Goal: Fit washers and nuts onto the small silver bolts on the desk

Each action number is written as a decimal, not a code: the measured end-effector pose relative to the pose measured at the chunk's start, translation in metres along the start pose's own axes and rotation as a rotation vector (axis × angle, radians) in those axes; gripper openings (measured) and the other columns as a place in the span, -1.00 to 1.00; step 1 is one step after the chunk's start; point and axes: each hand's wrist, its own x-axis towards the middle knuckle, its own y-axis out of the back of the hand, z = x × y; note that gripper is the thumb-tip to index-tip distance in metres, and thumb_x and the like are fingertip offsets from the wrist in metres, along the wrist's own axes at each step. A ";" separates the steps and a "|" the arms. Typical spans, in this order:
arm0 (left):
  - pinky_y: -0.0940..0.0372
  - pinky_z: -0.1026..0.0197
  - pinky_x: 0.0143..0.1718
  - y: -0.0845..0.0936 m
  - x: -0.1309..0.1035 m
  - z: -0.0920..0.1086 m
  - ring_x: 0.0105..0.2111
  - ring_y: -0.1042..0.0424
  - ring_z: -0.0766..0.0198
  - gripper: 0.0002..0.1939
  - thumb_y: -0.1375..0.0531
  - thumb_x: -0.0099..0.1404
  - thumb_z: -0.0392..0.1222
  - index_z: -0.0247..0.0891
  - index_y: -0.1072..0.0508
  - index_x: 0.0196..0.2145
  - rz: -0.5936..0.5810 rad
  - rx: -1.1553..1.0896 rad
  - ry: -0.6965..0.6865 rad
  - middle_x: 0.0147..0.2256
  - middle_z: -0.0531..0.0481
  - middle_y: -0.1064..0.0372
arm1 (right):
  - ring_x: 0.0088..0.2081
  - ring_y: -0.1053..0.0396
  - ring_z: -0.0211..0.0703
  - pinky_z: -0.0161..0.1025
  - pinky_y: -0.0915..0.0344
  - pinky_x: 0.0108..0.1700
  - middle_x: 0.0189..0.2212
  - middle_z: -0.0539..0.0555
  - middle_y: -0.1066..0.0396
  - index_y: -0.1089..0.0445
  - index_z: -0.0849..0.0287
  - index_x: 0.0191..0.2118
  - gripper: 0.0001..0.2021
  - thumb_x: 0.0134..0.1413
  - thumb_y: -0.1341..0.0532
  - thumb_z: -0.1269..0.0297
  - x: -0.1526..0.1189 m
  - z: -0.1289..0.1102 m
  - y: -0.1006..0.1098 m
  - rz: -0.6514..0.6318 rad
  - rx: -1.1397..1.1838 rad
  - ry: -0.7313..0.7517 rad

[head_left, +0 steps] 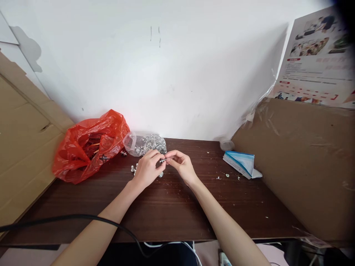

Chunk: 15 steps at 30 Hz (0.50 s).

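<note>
A small part, a tight pinch, a table full of places to lose it

The thing I could most easily lose is the small metal piece (162, 160), because so little of it gives my fingertips a grip. My left hand (146, 169) is narrowed around it, and my right hand (184, 167) pinches at its other side, both just above the table (166, 210), nearer the far edge than the near one. If one pinch slips, it could drop among the loose pieces (132, 169) beside my left hand, or roll; I can't tell whether its parts are firmly joined. The black cable (83, 217) crosses in front of my left forearm, so a sharp pull back could snag it

The tabletop is dark brown wood, with pale scraps (227, 175) scattered right of centre. Along the far edge, a clear bag of metal parts (151, 144) lies just beyond my left hand; the red bag (91, 144) slumps at the far left corner. Towards the far right corner lies a blue-and-white packet (240, 164). Cardboard (305, 159) stands along both side edges, a printed poster (316, 62) above the right one, and behind everything is a marked white wall (172, 74)
</note>
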 end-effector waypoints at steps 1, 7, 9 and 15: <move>-0.22 0.27 -0.38 0.000 0.000 0.001 -0.47 -0.27 0.36 -0.94 -0.16 0.26 -0.33 -0.27 -0.44 -0.35 0.006 0.003 0.000 -0.38 0.02 -0.38 | -0.28 -0.38 -0.19 -0.20 -0.33 -0.15 -0.36 0.01 -0.45 -0.48 0.12 -0.36 -0.85 -0.11 -0.38 0.23 0.000 0.000 0.000 0.001 -0.001 0.001; -0.21 0.28 -0.39 0.001 0.001 0.002 -0.47 -0.26 0.36 -0.92 -0.15 0.29 -0.31 -0.26 -0.44 -0.36 0.010 0.017 0.010 -0.38 0.02 -0.38 | -0.24 -0.38 -0.16 -0.17 -0.33 -0.11 -0.34 0.02 -0.45 -0.48 0.11 -0.37 -0.84 -0.12 -0.39 0.22 -0.001 -0.004 -0.001 0.024 -0.014 0.024; -0.21 0.27 -0.38 0.001 0.001 0.002 -0.48 -0.27 0.36 -0.92 -0.15 0.29 -0.31 -0.26 -0.44 -0.35 0.006 0.018 0.013 -0.39 0.02 -0.38 | -0.24 -0.37 -0.16 -0.17 -0.33 -0.11 -0.34 0.02 -0.44 -0.48 0.11 -0.39 -0.87 -0.12 -0.38 0.25 0.000 -0.004 0.000 0.034 -0.022 0.052; -0.24 0.28 -0.40 0.002 0.001 0.002 -0.47 -0.30 0.36 -0.89 -0.12 0.32 -0.27 -0.25 -0.45 -0.32 -0.005 -0.054 0.049 -0.35 0.01 -0.38 | -0.33 -0.37 -0.22 -0.17 -0.36 -0.15 -0.33 0.01 -0.43 -0.48 0.10 -0.36 -0.84 -0.14 -0.40 0.26 0.003 -0.006 0.008 0.140 0.117 0.040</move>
